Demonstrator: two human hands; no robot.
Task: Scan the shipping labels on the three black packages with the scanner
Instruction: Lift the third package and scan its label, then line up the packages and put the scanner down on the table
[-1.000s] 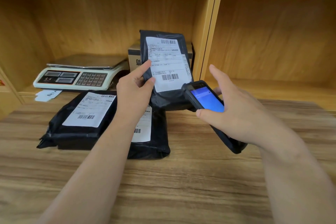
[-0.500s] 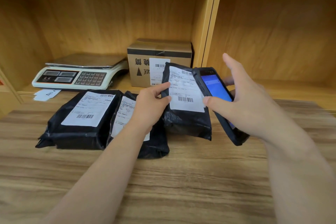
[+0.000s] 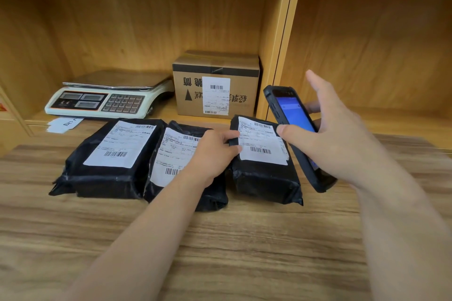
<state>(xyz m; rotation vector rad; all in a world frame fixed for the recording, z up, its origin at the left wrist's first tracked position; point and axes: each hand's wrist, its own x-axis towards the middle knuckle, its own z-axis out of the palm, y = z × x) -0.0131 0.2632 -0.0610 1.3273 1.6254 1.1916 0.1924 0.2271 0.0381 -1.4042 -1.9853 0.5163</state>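
Observation:
Three black packages with white shipping labels lie in a row on the wooden table. The left package [image 3: 110, 161] and the middle package [image 3: 171, 154] lie label up. The right package [image 3: 264, 168] rests on the table with my left hand [image 3: 215, 154] pinching its upper left edge, thumb on the label. My right hand [image 3: 327, 139] holds the black handheld scanner [image 3: 291, 115] upright just right of that package. Its blue screen faces me.
On the shelf behind stand a white weighing scale [image 3: 107, 95] at the left and a labelled cardboard box [image 3: 217, 85] in the middle. A slip of paper [image 3: 63, 124] lies under the scale's front. A wooden upright [image 3: 276, 56] divides the shelf.
My left hand brought the third package down from upright in front of the box to lie on the table, right of the other two. The scanner moved right and tilted more upright.

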